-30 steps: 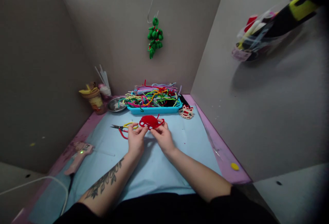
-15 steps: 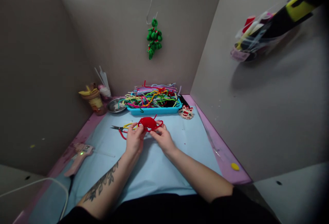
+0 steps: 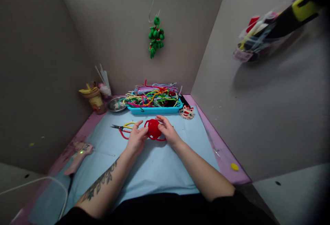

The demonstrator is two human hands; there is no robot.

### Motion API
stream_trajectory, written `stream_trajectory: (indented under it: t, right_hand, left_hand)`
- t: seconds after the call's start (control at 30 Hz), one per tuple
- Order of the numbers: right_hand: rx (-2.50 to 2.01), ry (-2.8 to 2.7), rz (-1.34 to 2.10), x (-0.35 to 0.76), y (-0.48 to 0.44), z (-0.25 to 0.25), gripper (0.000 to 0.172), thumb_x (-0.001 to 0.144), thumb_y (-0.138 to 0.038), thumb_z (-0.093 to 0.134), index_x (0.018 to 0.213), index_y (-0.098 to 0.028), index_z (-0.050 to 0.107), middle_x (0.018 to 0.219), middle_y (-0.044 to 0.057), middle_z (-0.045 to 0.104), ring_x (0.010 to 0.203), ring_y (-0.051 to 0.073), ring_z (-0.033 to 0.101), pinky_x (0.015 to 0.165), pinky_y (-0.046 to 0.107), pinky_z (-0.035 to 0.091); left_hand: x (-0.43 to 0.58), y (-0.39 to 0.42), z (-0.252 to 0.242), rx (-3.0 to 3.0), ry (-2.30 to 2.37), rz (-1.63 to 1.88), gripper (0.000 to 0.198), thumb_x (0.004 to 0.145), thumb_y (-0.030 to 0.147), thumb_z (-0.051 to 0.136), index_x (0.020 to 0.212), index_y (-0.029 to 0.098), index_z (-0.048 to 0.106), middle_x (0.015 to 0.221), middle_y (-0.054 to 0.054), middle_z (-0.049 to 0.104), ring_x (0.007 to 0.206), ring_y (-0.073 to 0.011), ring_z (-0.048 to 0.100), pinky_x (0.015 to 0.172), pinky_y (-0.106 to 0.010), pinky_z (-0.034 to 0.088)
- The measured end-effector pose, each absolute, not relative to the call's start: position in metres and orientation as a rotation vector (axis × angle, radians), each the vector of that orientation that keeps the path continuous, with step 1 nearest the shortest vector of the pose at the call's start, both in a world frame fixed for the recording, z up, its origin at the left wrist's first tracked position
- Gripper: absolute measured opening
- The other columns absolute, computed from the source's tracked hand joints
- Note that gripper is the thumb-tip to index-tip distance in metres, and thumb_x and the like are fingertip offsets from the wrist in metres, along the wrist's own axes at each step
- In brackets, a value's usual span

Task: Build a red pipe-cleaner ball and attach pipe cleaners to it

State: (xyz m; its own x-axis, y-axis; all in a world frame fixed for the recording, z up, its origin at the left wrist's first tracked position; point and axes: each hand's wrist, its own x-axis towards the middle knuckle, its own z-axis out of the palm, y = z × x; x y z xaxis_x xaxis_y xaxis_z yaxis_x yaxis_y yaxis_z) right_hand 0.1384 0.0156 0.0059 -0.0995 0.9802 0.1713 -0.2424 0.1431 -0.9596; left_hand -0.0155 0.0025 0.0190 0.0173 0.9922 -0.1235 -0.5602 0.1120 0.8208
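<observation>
A rounded red fuzzy piece (image 3: 154, 129), with thin red strands looping around its edge, is held up between my two hands over the blue sheet. My left hand (image 3: 137, 138) grips its left side between thumb and fingers. On the right side, my right hand (image 3: 168, 130) holds it with the thumb on its front and the fingers behind the top edge. Just left of my left hand lie scissors (image 3: 121, 128) with one yellow and one red handle, their blades pointing left.
A blue tray (image 3: 154, 110) heaped with colourful pipe cleaners stands at the back, beside a metal dish (image 3: 110, 105) and a cup (image 3: 95, 100). A pink glue gun (image 3: 78, 158) with a green light lies left. A green ornament (image 3: 156, 37) hangs from the rear panel.
The red piece has turned and shifted slightly right and down. My right hand has moved from its lower right edge up onto its right side.
</observation>
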Motion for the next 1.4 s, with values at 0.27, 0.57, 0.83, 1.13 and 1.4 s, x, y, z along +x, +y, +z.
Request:
stream_trajectory:
  t: [0.27,0.57,0.83,1.13,1.4]
  right_hand:
    - [-0.804,-1.126,1.413,0.144,0.020,0.000,0.061,0.062,-0.039,0.080,0.117,-0.026,0.057,0.109,0.004,0.064,0.098,0.022,0.062,0.087,0.036,0.049]
    - [-0.863,-1.118,1.416,0.141,0.018,-0.002,0.053,0.065,-0.038,0.077,0.113,-0.025,0.059,0.106,0.003,0.067,0.098,0.023,0.062,0.089,0.037,0.048]
    - [-0.912,-1.162,1.385,0.138,0.017,-0.002,0.053,0.067,-0.037,0.076,0.115,-0.025,0.056,0.106,0.002,0.067,0.099,0.022,0.062,0.091,0.037,0.047]
    - [-0.955,-1.291,1.290,0.138,0.016,-0.010,0.064,0.071,-0.045,0.072,0.124,-0.021,0.047,0.117,0.007,0.060,0.107,0.022,0.058,0.097,0.038,0.043]
    - [-0.937,-1.340,1.092,0.148,0.026,-0.008,0.062,0.075,-0.059,0.063,0.124,-0.023,0.050,0.133,0.010,0.051,0.127,0.025,0.044,0.104,0.040,0.037]
  left_hand:
    - [-0.022,0.003,0.019,0.662,0.787,1.181,0.066,0.062,0.017,0.081,0.119,0.018,0.047,0.078,-0.003,0.070,0.066,-0.0149,0.066,0.066,-0.027,0.053]
    - [-0.017,0.003,0.019,0.673,0.851,1.165,0.072,0.056,0.021,0.086,0.114,0.017,0.045,0.076,-0.005,0.071,0.061,-0.0150,0.066,0.062,-0.027,0.052]
    - [-0.018,0.004,0.014,0.691,0.880,1.205,0.076,0.052,0.023,0.089,0.114,0.016,0.045,0.068,-0.002,0.069,0.058,-0.0144,0.065,0.063,-0.026,0.050]
    - [-0.020,0.007,0.005,0.767,0.881,1.186,0.081,0.056,0.025,0.087,0.122,0.016,0.041,0.066,0.001,0.068,0.057,-0.0116,0.064,0.062,-0.022,0.050]
    - [-0.036,0.018,0.016,0.675,0.651,1.341,0.060,0.066,0.016,0.079,0.119,0.016,0.051,0.090,-0.004,0.072,0.075,-0.0128,0.068,0.074,-0.024,0.053]
